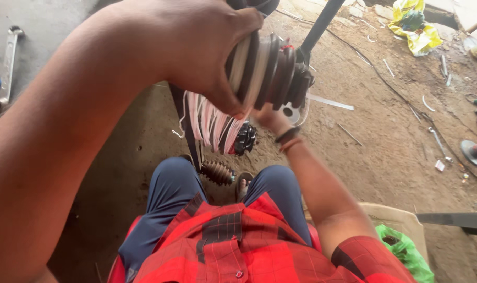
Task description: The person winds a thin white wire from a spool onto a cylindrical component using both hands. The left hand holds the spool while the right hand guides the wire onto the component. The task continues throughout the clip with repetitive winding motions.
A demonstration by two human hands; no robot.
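Observation:
My left hand grips a black ribbed rubber boot wrapped with white cable ties, raised close to the camera. Pink and white tie tails hang below it. My right hand reaches up under the boot and is mostly hidden behind it; a dark band circles its wrist. A black shaft runs up from the boot's far end. A second ribbed black boot lies lower down between my knees.
I sit over a dirt floor littered with white cable ties and small tools. A wrench lies at the left, a yellow bag at the top right, and a beige tub with a green bag sits by my right side.

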